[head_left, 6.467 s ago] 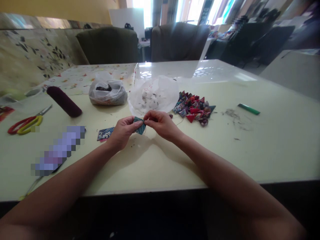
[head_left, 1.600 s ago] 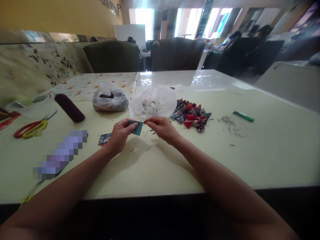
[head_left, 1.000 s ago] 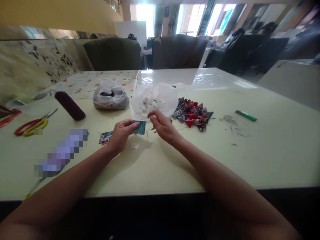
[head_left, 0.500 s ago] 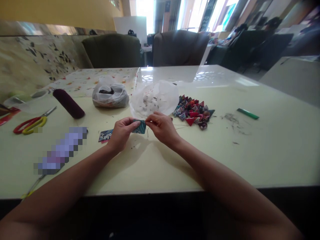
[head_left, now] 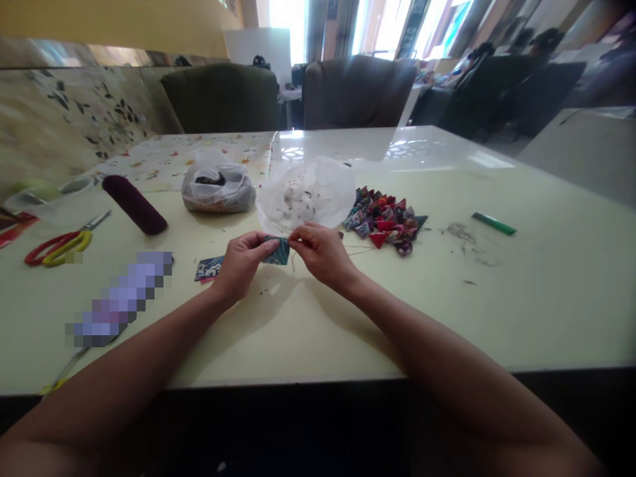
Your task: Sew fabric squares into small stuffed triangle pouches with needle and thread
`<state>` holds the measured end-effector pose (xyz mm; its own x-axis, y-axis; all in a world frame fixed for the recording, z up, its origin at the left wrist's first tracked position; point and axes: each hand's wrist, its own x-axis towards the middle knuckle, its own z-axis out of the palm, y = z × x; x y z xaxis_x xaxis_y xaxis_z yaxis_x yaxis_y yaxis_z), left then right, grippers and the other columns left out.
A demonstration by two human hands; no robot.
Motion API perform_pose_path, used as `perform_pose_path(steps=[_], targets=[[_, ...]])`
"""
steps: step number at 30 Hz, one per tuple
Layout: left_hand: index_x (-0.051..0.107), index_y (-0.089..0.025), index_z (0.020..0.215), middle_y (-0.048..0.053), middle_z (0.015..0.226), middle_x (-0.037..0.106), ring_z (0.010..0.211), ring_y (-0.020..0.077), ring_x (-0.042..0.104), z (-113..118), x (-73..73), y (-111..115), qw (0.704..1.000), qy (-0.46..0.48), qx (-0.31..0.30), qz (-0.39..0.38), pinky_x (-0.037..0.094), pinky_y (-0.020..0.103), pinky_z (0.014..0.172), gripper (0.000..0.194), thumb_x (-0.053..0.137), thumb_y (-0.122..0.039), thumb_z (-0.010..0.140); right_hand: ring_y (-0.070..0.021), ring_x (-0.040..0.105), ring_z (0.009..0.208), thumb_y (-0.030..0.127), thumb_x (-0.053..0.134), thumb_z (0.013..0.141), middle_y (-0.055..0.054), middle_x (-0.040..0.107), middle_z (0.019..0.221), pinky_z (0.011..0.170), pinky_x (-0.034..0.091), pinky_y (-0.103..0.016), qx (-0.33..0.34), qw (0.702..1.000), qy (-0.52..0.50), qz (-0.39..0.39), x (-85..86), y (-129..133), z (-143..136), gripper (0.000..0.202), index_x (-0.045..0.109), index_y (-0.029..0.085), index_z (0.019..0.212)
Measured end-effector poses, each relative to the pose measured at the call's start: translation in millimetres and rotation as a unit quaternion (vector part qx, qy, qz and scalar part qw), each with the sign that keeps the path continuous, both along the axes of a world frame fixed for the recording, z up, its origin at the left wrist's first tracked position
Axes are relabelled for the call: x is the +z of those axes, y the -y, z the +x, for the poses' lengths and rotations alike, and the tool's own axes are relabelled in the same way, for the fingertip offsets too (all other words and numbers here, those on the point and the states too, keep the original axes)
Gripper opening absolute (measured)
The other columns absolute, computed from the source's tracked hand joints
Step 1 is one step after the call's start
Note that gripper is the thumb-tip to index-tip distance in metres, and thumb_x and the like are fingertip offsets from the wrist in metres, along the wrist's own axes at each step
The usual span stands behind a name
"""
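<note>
My left hand [head_left: 242,262] is closed on a small teal patterned cloth piece [head_left: 278,251], thumb on top. At that piece's right edge my right hand [head_left: 322,250] pinches its thumb and fingertips together; what lies between them is too small to make out. A loop of thread [head_left: 293,265] hangs beneath the pinch, and a thin strand runs right across the table. Under and left of my left hand lies a dark blue and white patterned cloth piece [head_left: 209,267] with a pink edge below it. Right of my hands sits a pile of folded cloth triangles [head_left: 385,222], red, teal and multicoloured.
Behind my hands lie a white plastic bag with stuffing [head_left: 308,192] and a tied bag [head_left: 218,189]. To the left are scissors [head_left: 62,248], a dark purple cylinder [head_left: 135,205] and a blurred-out purple item [head_left: 122,298]. A green strip [head_left: 494,223] and thread scraps [head_left: 467,242] lie right.
Almost nothing differs. Both hands keep their grip at the teal cloth piece, and the whole view has shifted very slightly.
</note>
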<state>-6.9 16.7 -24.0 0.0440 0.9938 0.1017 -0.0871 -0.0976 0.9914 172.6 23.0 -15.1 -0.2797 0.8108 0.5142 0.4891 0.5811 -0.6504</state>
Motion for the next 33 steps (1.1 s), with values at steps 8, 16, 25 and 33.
perform_pose_path(steps=[8, 16, 25, 33], targets=[[0.076, -0.015, 0.08, 0.002, 0.073, 0.072, 0.065, 0.0127, 0.063, -2.7, -2.6, 0.1, 0.997, -0.051, 0.007, 0.05, 0.05, 0.026, 0.066, 0.019, 0.082, -0.033, 0.073, -0.0131, 0.05, 0.07, 0.015, 0.06, 0.087, -0.001, 0.058, 0.074, 0.067, 0.034, -0.025, 0.006, 1.0, 0.002, -0.009, 0.2, -0.9, -0.3, 0.013, 0.063, 0.017, 0.074], [0.076, -0.016, 0.081, 0.002, 0.076, 0.073, 0.066, 0.0126, 0.063, -2.9, -4.9, -1.2, 0.997, -0.056, -0.001, 0.052, 0.051, 0.026, 0.067, 0.019, 0.081, -0.033, 0.074, -0.0128, 0.049, 0.069, 0.015, 0.059, 0.086, 0.0, 0.056, 0.072, 0.066, 0.034, -0.025, 0.016, 1.0, -0.012, -0.015, -3.4, -2.5, -1.2, 0.013, 0.058, 0.017, 0.073], [0.076, -0.015, 0.081, 0.003, 0.076, 0.073, 0.066, 0.0134, 0.063, -2.6, -2.8, -1.0, 0.998, -0.047, -0.008, 0.045, 0.051, 0.027, 0.068, 0.021, 0.082, -0.033, 0.073, -0.0125, 0.048, 0.067, 0.015, 0.058, 0.085, 0.0, 0.055, 0.069, 0.066, 0.034, -0.025, 0.027, 0.999, -0.03, -0.009, -4.4, -2.8, -1.7, 0.014, 0.056, 0.017, 0.071], [0.076, -0.016, 0.085, 0.003, 0.076, 0.072, 0.068, 0.0142, 0.064, -6.1, -5.3, -2.3, 0.993, -0.094, 0.0, 0.078, 0.051, 0.028, 0.069, 0.021, 0.079, -0.035, 0.076, -0.0116, 0.043, 0.062, 0.016, 0.057, 0.086, 0.003, 0.052, 0.067, 0.065, 0.033, -0.025, 0.015, 0.999, -0.027, -0.042, -3.2, -0.4, -2.2, 0.016, 0.065, 0.017, 0.1]])
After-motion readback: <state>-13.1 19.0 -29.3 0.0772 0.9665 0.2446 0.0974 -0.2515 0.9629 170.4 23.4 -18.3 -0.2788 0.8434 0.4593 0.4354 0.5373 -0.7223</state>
